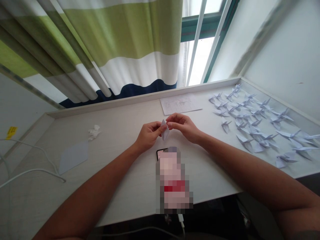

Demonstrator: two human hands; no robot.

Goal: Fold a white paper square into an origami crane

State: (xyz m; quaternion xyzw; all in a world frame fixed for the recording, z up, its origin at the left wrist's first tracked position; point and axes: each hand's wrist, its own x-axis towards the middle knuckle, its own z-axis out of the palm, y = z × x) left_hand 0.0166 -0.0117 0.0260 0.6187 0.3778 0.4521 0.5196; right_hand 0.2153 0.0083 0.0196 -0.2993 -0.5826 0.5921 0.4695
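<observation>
Pinching folded paper (165,134) above the table (119,128), the left hand (148,136) is apparently steadying a fold while the right hand (184,126), grip unclear, is hovering at the paper's edge, likely needing to crease next.

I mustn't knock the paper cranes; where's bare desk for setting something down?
Bare desk lies between the crumpled white paper and the left hand, and between the pale sheet and the left forearm. The right side is crowded with paper cranes, leaving a narrow gap to the printed sheet.

Phone (172,180) before folded paper (165,134), sheet (180,104) behind, paper cranes (256,123) right.
</observation>
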